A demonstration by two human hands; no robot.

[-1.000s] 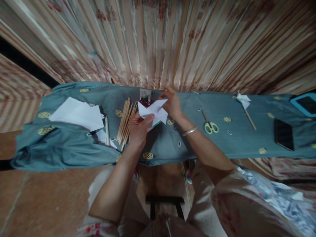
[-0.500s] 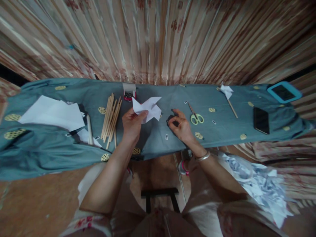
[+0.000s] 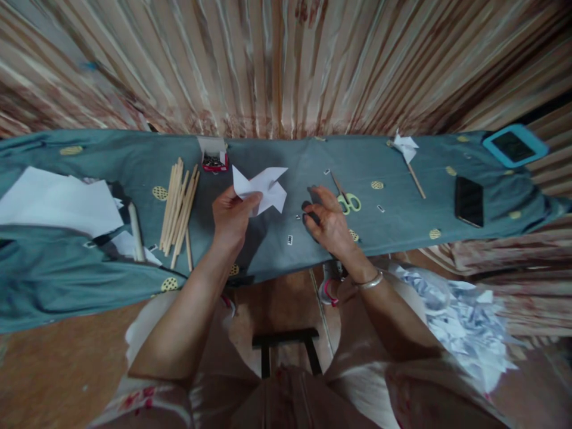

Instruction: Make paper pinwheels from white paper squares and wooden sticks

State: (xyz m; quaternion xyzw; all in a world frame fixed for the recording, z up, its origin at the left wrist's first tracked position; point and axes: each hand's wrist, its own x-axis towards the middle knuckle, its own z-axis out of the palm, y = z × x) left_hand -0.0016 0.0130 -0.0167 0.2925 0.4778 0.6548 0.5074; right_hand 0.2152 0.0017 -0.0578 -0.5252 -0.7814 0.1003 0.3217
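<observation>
In the head view a folded white paper pinwheel [image 3: 270,192] is pinched at its left side by my left hand [image 3: 232,219], thumb on top. My right hand [image 3: 330,220] hovers low over the cloth with its fingers apart and nothing visible in them. Just left of its fingertips a tiny shiny object [image 3: 298,217] lies on the cloth, too small to name surely. Green-handled scissors [image 3: 348,201] lie right behind that hand. Between the hands, nearer me, is a small black-and-white label [image 3: 290,239].
Wooden sticks [image 3: 179,211] lie left of my left hand, below an open red box [image 3: 214,159] of small metal pieces. White paper sheets [image 3: 58,202] lie far left. A finished pinwheel on a stick [image 3: 407,149], a phone [image 3: 469,201] and a blue-framed tablet [image 3: 515,146] are right.
My right hand has opened from a pinch, and the tiny shiny object now shows on the cloth beside it. My left hand keeps its hold on the pinwheel. The view has shifted slightly.
</observation>
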